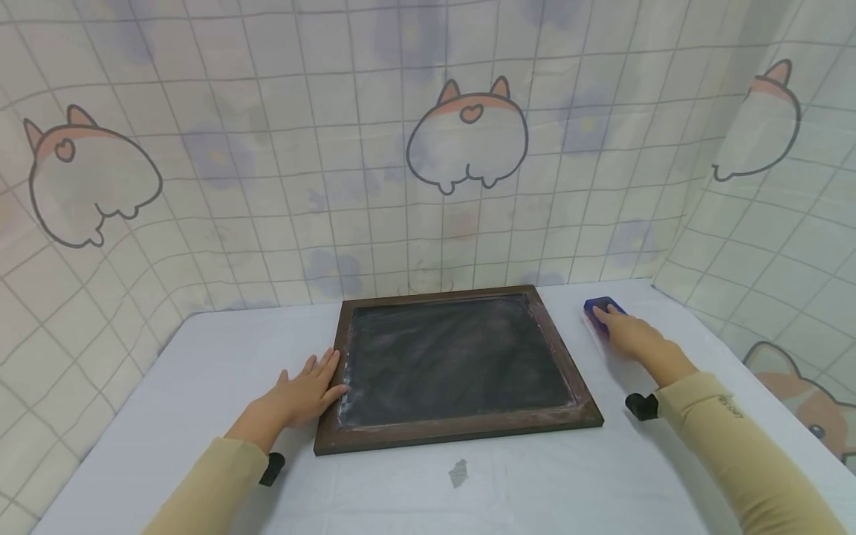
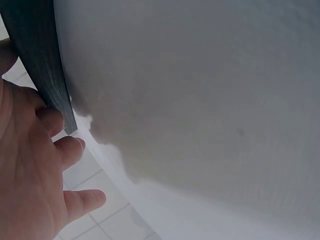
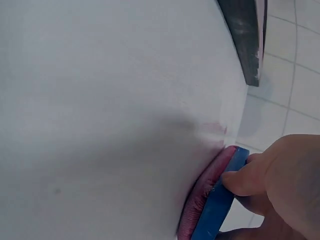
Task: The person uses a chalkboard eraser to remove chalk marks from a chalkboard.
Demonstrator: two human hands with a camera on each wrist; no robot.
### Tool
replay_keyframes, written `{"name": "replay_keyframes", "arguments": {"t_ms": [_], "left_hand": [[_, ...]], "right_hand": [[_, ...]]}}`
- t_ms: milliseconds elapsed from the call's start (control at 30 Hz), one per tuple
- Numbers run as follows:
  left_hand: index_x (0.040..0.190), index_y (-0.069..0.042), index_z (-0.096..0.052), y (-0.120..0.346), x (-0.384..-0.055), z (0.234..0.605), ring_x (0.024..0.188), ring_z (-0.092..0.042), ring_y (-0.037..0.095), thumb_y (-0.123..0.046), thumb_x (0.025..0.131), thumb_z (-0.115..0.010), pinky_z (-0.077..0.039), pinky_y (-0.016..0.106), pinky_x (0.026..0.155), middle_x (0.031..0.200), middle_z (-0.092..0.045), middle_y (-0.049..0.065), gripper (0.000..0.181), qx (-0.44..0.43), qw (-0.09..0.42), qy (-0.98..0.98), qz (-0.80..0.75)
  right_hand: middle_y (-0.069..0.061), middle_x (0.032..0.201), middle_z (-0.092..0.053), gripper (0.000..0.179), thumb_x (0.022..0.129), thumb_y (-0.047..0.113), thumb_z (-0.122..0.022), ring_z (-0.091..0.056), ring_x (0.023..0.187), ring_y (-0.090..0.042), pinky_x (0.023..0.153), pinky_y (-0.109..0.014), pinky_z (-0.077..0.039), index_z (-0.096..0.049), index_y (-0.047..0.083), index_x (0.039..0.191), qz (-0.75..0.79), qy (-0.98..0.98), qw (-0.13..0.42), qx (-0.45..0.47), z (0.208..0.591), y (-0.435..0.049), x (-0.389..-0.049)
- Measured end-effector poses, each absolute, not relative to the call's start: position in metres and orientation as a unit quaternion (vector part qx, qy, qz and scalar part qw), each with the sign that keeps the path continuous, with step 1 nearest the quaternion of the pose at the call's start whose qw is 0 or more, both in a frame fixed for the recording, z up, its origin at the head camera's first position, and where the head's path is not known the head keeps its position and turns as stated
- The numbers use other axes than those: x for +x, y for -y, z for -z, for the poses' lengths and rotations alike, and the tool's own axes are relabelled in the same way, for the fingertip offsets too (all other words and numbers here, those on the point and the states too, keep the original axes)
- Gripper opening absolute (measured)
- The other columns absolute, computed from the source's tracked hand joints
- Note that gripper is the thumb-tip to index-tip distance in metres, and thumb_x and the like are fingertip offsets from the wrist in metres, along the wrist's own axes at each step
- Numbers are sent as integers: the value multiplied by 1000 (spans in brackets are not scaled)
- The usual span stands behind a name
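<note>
A chalkboard (image 1: 455,357) in a brown wooden frame lies flat on the white table, its dark surface smeared with faint chalk. My left hand (image 1: 304,392) rests with spread fingers against the left side of the frame. In the left wrist view the fingers of that hand (image 2: 32,165) touch the frame's side (image 2: 45,65). Right of the board, my right hand (image 1: 635,340) grips a blue chalkboard eraser (image 1: 594,305). The right wrist view shows the thumb and fingers (image 3: 245,177) on the eraser's blue back (image 3: 215,210); its pink pad (image 3: 197,207) is against the tabletop.
A white cloth (image 1: 388,490) covers the table, with a grey patch (image 1: 458,473) in front of the board. Pinkish smudges (image 3: 212,131) mark the cloth near the eraser. Tile-patterned curtains (image 1: 281,186) with cartoon animals hang behind the table and at both sides.
</note>
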State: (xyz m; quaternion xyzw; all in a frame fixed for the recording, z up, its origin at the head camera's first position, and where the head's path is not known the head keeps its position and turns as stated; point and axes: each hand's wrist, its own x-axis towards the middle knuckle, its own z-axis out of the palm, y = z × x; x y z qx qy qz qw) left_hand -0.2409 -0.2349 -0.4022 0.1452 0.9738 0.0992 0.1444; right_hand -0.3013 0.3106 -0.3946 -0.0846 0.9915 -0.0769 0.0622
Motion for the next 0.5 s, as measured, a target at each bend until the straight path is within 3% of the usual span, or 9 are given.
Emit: {"name": "replay_keyframes", "arguments": {"t_ms": [167,267,400,500], "left_hand": [[162,4,-12,236,-242,403,152,-12,48,-44,110,-43,-5,78,111,168,-10,24,77,143,141,-974,-105],[162,3,-12,236,-244,405,152,-12,48,-44,110,-43,-5,78,111,168,-10,23,77,144,143,-973,-109],[163,1,-15,237,-247,407,151,-14,49,-47,110,-41,-8,78,111,168,-14,22,75,149,135,-975,-99],[164,-5,-20,241,-251,407,149,-19,51,-50,110,-40,-12,79,110,167,-19,22,73,136,97,-982,-85]], "right_hand": [[-39,159,-6,59,101,-3,-37,-17,127,-80,99,-83,-28,-19,-9,157,93,-986,121,-63,394,-310,-302],[-40,159,-3,61,101,0,-40,-12,130,-79,99,-84,-24,-17,-7,157,110,-984,125,-59,390,-312,-304],[-41,158,-12,59,104,9,-46,-18,131,-76,100,-83,-26,-25,-7,156,122,-987,75,-78,378,-311,-305],[-38,158,-20,58,105,13,-51,-26,133,-71,102,-79,-28,-31,-4,156,119,-987,9,-112,369,-300,-306]]}}
